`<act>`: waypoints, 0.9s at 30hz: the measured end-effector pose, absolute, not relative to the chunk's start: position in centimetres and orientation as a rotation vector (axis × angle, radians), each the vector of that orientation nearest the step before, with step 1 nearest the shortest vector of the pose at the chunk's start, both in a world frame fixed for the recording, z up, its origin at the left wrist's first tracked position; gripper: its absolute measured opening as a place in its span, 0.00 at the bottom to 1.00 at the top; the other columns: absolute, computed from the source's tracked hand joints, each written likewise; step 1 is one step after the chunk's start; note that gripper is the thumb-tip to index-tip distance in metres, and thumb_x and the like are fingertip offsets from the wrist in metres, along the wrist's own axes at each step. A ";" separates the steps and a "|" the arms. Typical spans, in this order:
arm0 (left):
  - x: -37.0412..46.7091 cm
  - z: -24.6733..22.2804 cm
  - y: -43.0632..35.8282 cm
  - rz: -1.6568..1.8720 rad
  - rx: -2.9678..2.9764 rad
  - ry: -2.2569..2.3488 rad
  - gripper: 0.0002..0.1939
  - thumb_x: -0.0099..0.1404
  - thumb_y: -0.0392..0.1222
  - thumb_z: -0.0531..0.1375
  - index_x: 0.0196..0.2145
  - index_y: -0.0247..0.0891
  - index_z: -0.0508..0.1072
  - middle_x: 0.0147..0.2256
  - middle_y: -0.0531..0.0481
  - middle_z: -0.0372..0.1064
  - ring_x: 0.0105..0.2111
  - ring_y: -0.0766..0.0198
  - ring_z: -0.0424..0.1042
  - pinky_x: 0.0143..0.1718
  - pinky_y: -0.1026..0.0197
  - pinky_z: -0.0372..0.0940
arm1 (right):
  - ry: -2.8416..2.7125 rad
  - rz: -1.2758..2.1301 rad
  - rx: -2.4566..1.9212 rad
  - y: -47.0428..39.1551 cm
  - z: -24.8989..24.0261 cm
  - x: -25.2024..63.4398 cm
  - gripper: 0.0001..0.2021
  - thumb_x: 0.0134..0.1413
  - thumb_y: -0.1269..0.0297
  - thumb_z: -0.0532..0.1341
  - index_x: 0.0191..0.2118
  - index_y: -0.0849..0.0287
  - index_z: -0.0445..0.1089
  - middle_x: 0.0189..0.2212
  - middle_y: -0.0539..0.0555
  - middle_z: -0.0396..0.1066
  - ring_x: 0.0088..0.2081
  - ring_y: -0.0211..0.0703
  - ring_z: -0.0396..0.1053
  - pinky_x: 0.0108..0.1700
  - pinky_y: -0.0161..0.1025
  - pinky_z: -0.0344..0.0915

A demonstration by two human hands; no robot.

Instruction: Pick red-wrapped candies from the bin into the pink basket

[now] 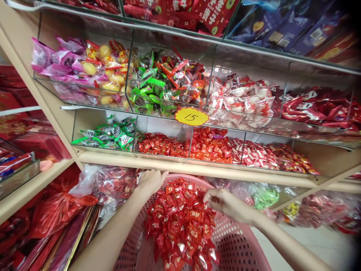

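Note:
A pink perforated basket (248,241) stands low in front of me, below the shelves. Inside it lies a heap of small red wrapped candies (183,222). At its far left rim is my left hand (151,181), with the fingers closed over the edge and the thumb pointing right. My right hand (222,202) is over the right side of the heap, beside the upper candies. Its fingers are curled inward; what they hold, if anything, is hidden.
Above the basket, a wooden shelf edge (197,167) carries clear bins of red candies (211,145) and green-wrapped candies (118,133). A yellow tag (192,116) reading 15 hangs from the upper bins. Bagged goods (113,184) lie beneath; a red bag (60,205) is at left.

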State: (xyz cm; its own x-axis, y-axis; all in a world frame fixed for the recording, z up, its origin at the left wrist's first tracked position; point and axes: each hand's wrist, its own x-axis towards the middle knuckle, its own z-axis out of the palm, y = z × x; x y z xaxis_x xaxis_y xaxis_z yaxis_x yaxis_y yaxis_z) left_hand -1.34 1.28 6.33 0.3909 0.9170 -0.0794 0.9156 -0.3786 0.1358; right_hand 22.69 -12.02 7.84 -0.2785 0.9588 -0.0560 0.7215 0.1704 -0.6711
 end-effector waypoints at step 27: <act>-1.3 6.3 1.1 0.044 2.475 1.650 0.33 0.66 0.55 0.38 0.38 0.29 0.76 0.39 0.33 0.72 0.42 0.47 0.70 0.43 0.51 0.61 | -1.842 -0.532 -1.752 -1.8 12.1 28.0 0.12 0.56 0.60 0.50 0.40 0.59 0.66 0.41 0.59 0.64 0.44 0.50 0.63 0.45 0.44 0.60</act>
